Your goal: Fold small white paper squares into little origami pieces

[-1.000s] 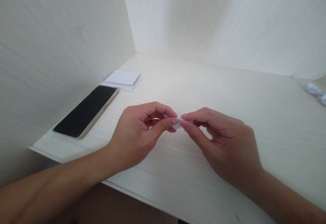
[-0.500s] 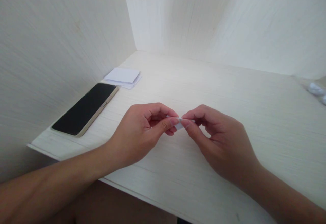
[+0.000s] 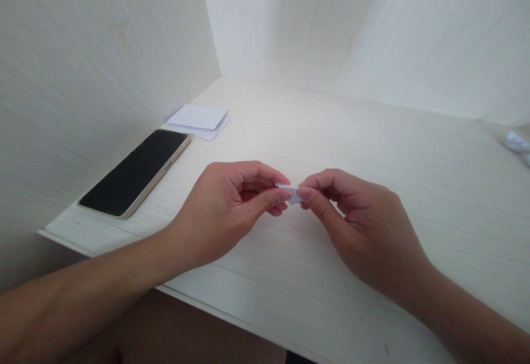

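Note:
A small folded piece of white paper (image 3: 294, 194) is held between both hands, above the white tabletop (image 3: 265, 275). My left hand (image 3: 236, 209) pinches its left end between thumb and forefinger, with the other fingers curled behind. At the other end, the thumb and forefinger of my right hand (image 3: 360, 220) press on the paper. Much of the paper is hidden by the fingertips; a short pale strip shows between the thumbs.
A phone (image 3: 134, 173) with a dark screen lies along the left wall. Behind it is a small stack of white paper sheets (image 3: 197, 118). A crumpled whitish thing (image 3: 517, 142) lies at the far right edge. Walls rise at the left and back.
My right fingertips have moved slightly to the right, away from the left ones, so more of the paper shows between them. The view has shifted a little.

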### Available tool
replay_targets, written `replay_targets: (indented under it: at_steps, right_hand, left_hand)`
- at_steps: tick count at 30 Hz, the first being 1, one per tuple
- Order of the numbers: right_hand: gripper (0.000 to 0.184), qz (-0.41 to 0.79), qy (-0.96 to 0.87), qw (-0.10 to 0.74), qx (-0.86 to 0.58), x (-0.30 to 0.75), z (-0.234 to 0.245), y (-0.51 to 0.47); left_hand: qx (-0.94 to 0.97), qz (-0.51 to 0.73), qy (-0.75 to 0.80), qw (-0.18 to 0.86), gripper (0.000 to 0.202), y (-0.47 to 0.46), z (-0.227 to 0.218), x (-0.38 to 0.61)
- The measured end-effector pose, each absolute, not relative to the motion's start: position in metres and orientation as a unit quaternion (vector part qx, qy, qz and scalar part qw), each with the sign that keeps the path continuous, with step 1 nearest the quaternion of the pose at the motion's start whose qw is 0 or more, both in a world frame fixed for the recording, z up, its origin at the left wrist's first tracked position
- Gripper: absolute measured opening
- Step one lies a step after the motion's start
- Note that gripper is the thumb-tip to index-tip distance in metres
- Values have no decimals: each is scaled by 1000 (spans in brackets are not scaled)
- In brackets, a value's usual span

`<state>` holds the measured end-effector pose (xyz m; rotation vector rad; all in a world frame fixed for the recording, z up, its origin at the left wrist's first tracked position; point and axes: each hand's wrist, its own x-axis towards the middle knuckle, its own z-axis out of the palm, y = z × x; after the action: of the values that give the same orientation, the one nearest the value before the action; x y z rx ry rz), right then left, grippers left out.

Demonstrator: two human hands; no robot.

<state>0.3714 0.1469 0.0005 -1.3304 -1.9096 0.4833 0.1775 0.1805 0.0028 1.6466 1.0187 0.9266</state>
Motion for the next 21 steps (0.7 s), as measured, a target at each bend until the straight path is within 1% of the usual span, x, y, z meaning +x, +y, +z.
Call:
replay_targets:
  at_steps: [6,17,21]
  right_hand:
    - [17,195,-743,396,-504,369,2,145]
    - [16,167,-753,387,-506,369,5,145]
    - [16,168,-748,392,-508,369,5,145]
  left_hand:
    - [665,386,414,487,3,178,4,176]
    - [655,391,422,489,9,178,7,179]
    - [645,400,422,495,5,177,6,179]
